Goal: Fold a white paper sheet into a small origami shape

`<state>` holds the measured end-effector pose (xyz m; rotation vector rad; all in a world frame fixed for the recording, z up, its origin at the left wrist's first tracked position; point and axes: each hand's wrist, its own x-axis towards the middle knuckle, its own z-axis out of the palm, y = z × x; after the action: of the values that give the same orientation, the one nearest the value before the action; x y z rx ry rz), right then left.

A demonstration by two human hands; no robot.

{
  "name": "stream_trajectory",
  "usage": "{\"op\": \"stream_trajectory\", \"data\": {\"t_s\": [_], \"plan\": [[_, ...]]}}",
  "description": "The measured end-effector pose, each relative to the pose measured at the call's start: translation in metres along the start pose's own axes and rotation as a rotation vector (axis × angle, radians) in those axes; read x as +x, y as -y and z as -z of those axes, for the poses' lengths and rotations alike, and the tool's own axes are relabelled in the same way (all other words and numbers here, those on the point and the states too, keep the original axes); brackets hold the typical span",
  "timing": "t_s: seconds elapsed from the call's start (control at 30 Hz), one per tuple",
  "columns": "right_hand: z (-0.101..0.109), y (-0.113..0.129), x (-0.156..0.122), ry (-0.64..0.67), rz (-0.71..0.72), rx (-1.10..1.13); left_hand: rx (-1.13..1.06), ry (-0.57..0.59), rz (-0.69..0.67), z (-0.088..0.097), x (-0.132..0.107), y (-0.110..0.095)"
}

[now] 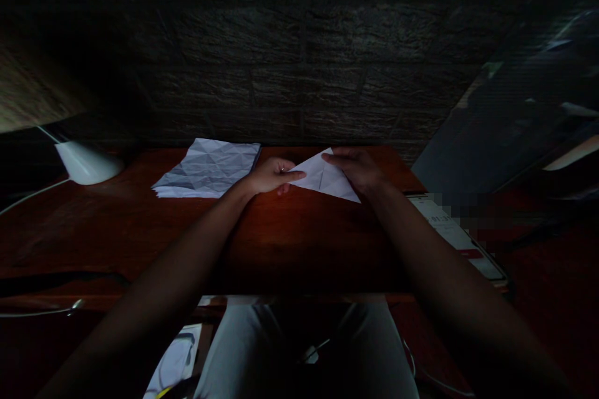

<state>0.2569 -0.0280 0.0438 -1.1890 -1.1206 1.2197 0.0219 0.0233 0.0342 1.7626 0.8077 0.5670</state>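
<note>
A white sheet of paper folded into a triangle lies on the dark red wooden desk. My left hand pinches its left corner with closed fingers. My right hand lies over its upper right edge, fingers curled down on the paper. Both forearms reach forward across the desk in dim light.
A stack of creased white paper sheets lies to the left of my hands. A white lamp base with a cable stands at the far left. A flat printed object sits at the desk's right edge. A dark brick wall rises behind.
</note>
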Motion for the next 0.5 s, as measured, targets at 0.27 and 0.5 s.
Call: {"op": "stream_trajectory", "data": {"t_s": [0.27, 0.5], "plan": [[0.005, -0.006, 0.002, -0.061, 0.019, -0.116, -0.034, -0.084, -0.161, -0.005, 0.001, 0.000], [-0.015, -0.010, -0.004, 0.103, 0.012, -0.141, 0.005, -0.103, -0.193, -0.021, 0.003, -0.001]]}}
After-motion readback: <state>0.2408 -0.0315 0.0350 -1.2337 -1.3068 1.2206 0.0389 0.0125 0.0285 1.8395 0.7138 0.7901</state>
